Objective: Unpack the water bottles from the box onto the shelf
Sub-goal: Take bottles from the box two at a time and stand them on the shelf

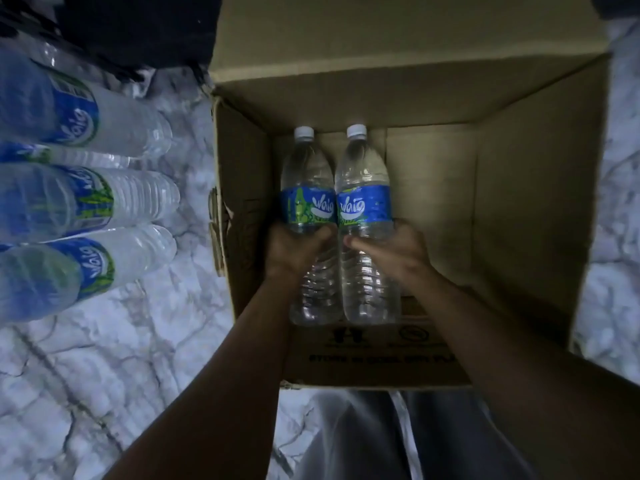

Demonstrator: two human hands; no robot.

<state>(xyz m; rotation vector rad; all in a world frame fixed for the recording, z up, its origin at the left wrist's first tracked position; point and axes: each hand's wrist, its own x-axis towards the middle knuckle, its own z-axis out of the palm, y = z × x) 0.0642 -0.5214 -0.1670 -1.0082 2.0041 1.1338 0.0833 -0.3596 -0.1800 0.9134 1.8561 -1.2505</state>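
Slippage is looming: we are clasping the left bottle (307, 207) in our left grip (294, 249), the right bottle (365, 207) in our right grip (394, 249), both slick.

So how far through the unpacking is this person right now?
Mostly done, it seems. Several unpacked bottles already sit on the marbled surface beside the box. In hand: the left hand grips the left bottle and the right hand the right bottle, both inside the box. Left: setting these two out; the box floor around them shows bare cardboard, so they look like the last.
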